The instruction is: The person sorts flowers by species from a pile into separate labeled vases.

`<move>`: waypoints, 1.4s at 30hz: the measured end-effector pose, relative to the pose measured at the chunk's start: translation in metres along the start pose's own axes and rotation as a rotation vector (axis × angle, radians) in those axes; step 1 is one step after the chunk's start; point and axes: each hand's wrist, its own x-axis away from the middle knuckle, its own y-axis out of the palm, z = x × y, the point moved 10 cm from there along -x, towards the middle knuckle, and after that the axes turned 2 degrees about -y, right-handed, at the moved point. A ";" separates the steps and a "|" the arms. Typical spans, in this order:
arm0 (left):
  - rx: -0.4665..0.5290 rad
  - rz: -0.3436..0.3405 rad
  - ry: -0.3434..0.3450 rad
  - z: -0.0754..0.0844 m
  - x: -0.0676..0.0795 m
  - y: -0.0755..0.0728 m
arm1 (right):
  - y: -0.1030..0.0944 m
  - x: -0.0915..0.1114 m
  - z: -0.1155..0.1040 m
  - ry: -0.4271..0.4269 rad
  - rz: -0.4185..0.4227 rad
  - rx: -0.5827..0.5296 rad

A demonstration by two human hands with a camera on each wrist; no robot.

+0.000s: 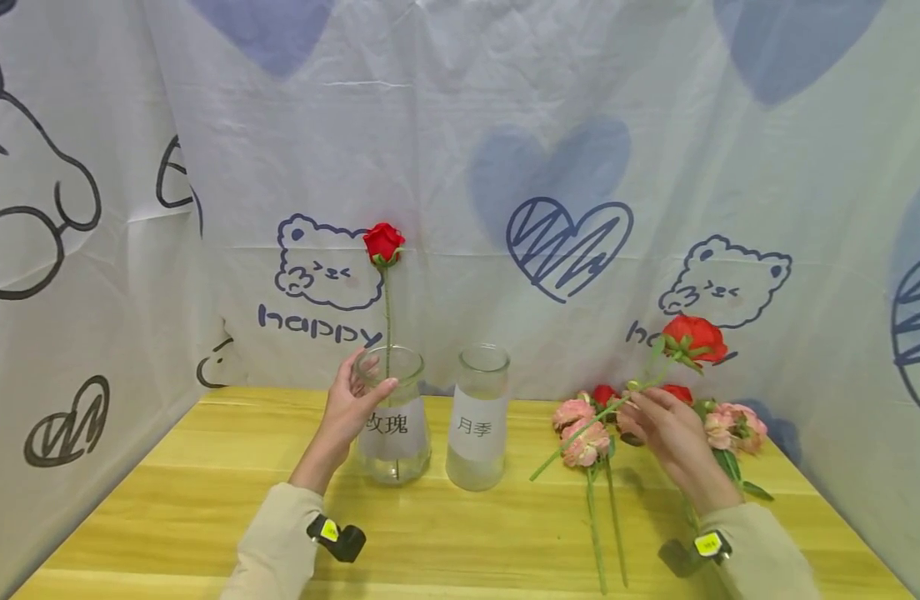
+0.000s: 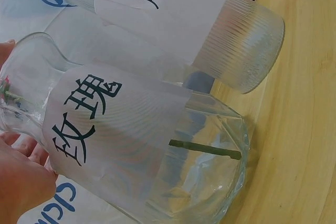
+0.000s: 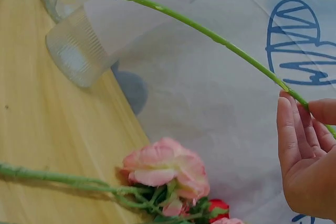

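Observation:
My left hand (image 1: pixel 351 404) holds the neck of a flared glass vase (image 2: pixel 210 192) with a white paper label, thumb in front and fingers behind. Inside that vase stands a single red rose (image 1: pixel 384 243), its stem end near the bottom. At the right, my right hand (image 1: pixel 673 442) pinches the green stem (image 3: pixel 210 34) of a red flower (image 1: pixel 694 338) between thumb and fingers. The stem slants down to the left in the head view, its cut end above the table. Just right of the flared vase is a ribbed cylindrical glass vase (image 1: pixel 478 471), also labelled, with no flower in it.
Pink flowers (image 1: pixel 586 442) lie on the wooden table (image 1: pixel 467 550) below my right hand, stems pointing forward. More pink flowers (image 1: pixel 736 429) and red blooms (image 1: pixel 677 392) lie behind and right of it. A printed cloth (image 1: pixel 445 167) hangs behind the table.

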 end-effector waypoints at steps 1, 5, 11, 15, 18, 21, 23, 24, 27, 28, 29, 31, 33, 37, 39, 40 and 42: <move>0.000 -0.001 0.001 0.000 0.000 0.000 | 0.002 -0.001 -0.002 -0.008 -0.002 0.003; -0.001 -0.003 0.002 0.000 0.000 0.000 | 0.010 -0.002 -0.009 -0.034 -0.012 0.061; 0.000 -0.002 -0.002 0.000 0.001 0.000 | 0.025 -0.006 -0.025 -0.084 -0.025 0.121; 0.001 -0.001 -0.003 0.001 0.001 0.000 | 0.036 -0.008 -0.036 -0.104 -0.033 0.129; 0.002 -0.003 -0.007 0.000 0.001 0.000 | 0.044 -0.010 -0.045 -0.121 -0.036 0.148; 0.002 -0.003 -0.008 0.000 0.001 0.001 | 0.053 -0.011 -0.053 -0.146 -0.035 0.166; 0.003 -0.005 -0.005 0.000 0.001 0.001 | 0.058 -0.012 -0.059 -0.154 -0.027 0.166; 0.003 -0.004 -0.002 0.001 0.001 0.001 | 0.061 -0.013 -0.061 -0.158 -0.022 0.155; 0.003 -0.003 0.000 0.001 0.001 0.001 | 0.069 -0.016 -0.068 -0.159 -0.013 0.124; 0.003 -0.003 -0.001 0.001 0.001 0.001 | 0.072 -0.017 -0.069 -0.156 -0.010 0.112; 0.002 -0.003 -0.001 0.001 0.001 0.001 | 0.075 -0.018 -0.070 -0.154 -0.004 0.098; 0.000 -0.003 -0.006 0.000 0.001 0.001 | 0.079 -0.019 -0.071 -0.147 0.018 0.075; 0.000 -0.005 -0.006 0.000 0.001 0.001 | 0.082 -0.021 -0.072 -0.144 0.045 0.050; -0.001 -0.005 0.001 0.001 0.001 0.001 | 0.090 -0.025 -0.075 -0.155 0.083 0.047; -0.003 -0.004 0.005 0.002 0.001 0.001 | 0.095 -0.027 -0.076 -0.161 0.088 0.049; -0.004 -0.003 0.005 0.002 0.001 0.001 | 0.097 -0.027 -0.076 -0.165 0.090 0.050; -0.005 -0.003 0.004 0.001 0.001 0.001 | 0.101 -0.029 -0.077 -0.173 0.094 0.036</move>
